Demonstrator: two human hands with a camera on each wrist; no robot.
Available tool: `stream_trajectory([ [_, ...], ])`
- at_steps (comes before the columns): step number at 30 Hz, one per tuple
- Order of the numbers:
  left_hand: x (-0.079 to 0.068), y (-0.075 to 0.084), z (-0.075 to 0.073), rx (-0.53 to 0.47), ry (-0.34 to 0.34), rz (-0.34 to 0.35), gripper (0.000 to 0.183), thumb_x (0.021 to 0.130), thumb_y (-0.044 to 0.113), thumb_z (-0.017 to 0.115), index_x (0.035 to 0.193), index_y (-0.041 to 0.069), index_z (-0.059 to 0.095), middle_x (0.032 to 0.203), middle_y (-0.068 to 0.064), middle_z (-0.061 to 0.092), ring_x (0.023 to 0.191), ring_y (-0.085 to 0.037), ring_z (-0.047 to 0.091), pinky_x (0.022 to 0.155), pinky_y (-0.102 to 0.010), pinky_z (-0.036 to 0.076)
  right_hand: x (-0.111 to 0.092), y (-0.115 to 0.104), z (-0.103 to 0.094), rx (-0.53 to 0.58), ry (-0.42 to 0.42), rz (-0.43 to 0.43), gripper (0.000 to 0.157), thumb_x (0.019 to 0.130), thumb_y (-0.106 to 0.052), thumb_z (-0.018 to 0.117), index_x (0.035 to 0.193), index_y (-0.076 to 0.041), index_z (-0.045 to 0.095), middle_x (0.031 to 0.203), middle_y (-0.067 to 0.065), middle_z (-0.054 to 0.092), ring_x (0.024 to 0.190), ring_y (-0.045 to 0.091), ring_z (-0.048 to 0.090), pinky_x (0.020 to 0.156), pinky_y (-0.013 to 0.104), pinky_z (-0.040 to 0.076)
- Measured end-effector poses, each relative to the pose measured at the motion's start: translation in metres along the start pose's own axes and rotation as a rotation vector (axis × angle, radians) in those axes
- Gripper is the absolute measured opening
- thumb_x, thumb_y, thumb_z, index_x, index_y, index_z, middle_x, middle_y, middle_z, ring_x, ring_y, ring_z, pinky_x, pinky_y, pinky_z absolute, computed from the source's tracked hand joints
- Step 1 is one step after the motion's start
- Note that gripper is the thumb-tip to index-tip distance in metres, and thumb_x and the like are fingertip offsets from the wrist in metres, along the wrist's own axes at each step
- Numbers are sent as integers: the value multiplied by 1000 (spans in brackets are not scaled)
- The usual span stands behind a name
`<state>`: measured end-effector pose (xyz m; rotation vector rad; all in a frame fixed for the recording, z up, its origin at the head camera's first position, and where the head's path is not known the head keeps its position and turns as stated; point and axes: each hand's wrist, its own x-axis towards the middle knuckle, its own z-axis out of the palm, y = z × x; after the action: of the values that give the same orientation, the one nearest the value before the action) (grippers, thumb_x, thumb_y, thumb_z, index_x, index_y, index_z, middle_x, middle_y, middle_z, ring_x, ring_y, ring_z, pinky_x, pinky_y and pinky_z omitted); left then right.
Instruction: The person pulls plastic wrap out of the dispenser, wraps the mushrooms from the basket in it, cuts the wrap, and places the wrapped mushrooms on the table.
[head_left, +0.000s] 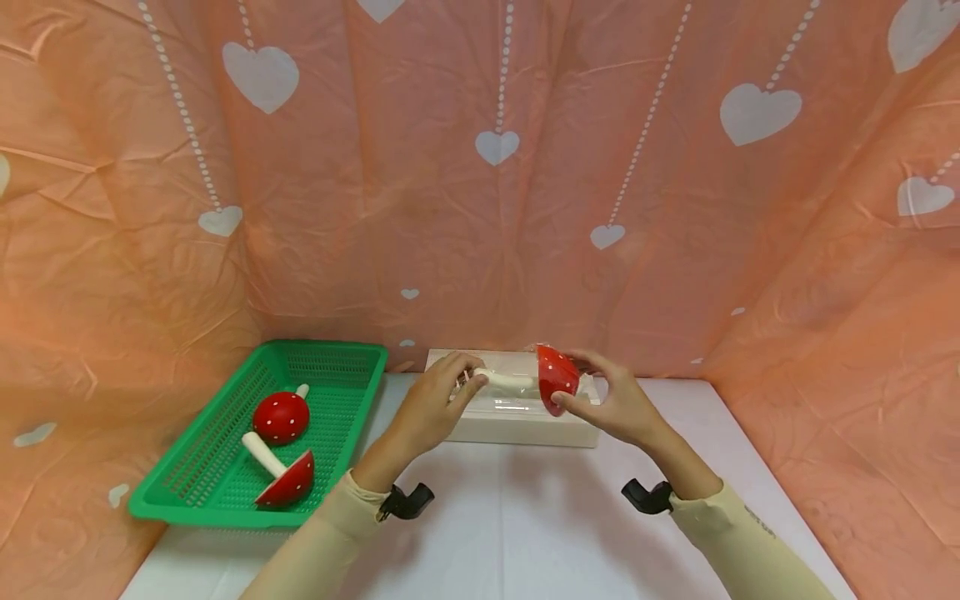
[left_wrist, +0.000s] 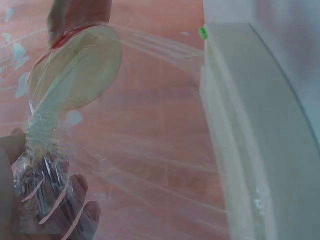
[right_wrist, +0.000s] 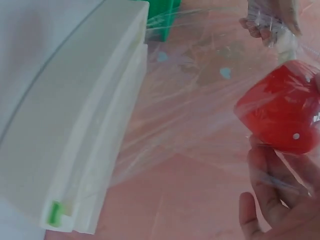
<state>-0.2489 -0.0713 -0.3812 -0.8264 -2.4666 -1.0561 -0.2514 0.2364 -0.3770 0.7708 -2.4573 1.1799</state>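
A toy mushroom with a red, white-dotted cap and a pale stem is held sideways between both hands, with clear plastic film around it. My left hand grips the film-covered end of the stem. At the cap, my right hand holds the rim between thumb and fingers. In the left wrist view the cap's pale underside shows through the film. From a long white cling film box just below the hands, a sheet of film stretches up to the mushroom.
On the left stands a green plastic basket holding two more toy mushrooms: one red cap faces up, and the other mushroom lies tilted. A white table lies underneath. An orange curtain with white hearts surrounds the back and sides.
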Motion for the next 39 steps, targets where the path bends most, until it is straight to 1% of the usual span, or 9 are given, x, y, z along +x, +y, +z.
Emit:
stream_trajectory([
  [6, -20, -5, 12, -22, -44, -45, 18, 112, 31, 59, 119, 16, 67, 106, 7, 61, 99, -16, 58, 89, -41, 52, -16, 8, 11, 19, -37, 33, 55, 88, -25, 90, 137, -14, 69, 122, 0, 75, 106, 17, 67, 91, 39, 57],
  [14, -38, -13, 26, -41, -64, -72, 17, 113, 34, 57, 110, 21, 67, 102, 11, 59, 96, -13, 57, 86, -38, 51, -32, 17, 25, 32, -89, 43, 50, 90, -27, 88, 134, -12, 71, 114, -4, 75, 101, 14, 66, 91, 44, 55],
  [18, -44, -18, 32, -41, -80, -86, 18, 114, 32, 55, 107, 20, 67, 98, 12, 59, 93, -12, 56, 84, -36, 51, -39, 21, 31, 27, -127, 78, 49, 91, -30, 86, 134, -12, 71, 113, -5, 75, 100, 14, 66, 90, 42, 54],
  [24, -54, -23, 42, -24, -124, -110, 21, 115, 32, 53, 103, 21, 66, 92, 12, 57, 89, -12, 55, 81, -34, 49, -51, 29, 41, 22, -186, 124, 49, 93, -34, 84, 133, -9, 71, 111, -5, 74, 102, 16, 62, 90, 46, 54],
  [26, -57, -24, 45, -21, -139, -118, 22, 115, 32, 52, 102, 21, 65, 92, 11, 57, 90, -12, 55, 81, -35, 48, -55, 33, 45, 31, -195, 136, 48, 94, -34, 84, 133, -10, 71, 111, -6, 73, 100, 15, 62, 90, 44, 54],
  [30, -62, -28, 53, -23, -184, -137, 26, 116, 33, 49, 102, 18, 65, 92, 10, 56, 90, -11, 55, 80, -35, 48, -63, 43, 52, 36, -197, 123, 46, 94, -33, 84, 132, -11, 72, 109, -8, 70, 94, 13, 60, 86, 36, 51],
  [34, -65, -33, 61, -34, -233, -156, 31, 117, 32, 46, 101, 12, 64, 88, 8, 55, 84, -10, 54, 76, -34, 47, -67, 51, 58, 42, -205, 105, 47, 95, -28, 83, 136, -8, 70, 112, -6, 67, 93, 16, 60, 84, 32, 48],
  [36, -65, -36, 63, -43, -243, -167, 31, 117, 30, 46, 100, 11, 64, 87, 7, 56, 82, -11, 54, 75, -34, 46, -67, 53, 61, 48, -212, 120, 52, 97, -28, 81, 141, -7, 66, 113, -4, 68, 96, 17, 60, 86, 34, 49],
  [39, -65, -39, 66, -55, -244, -187, 29, 117, 28, 46, 99, 13, 64, 85, 7, 56, 79, -10, 53, 74, -34, 46, -67, 57, 64, 64, -212, 149, 56, 96, -30, 82, 146, -12, 60, 113, -4, 69, 100, 17, 61, 90, 39, 50],
])
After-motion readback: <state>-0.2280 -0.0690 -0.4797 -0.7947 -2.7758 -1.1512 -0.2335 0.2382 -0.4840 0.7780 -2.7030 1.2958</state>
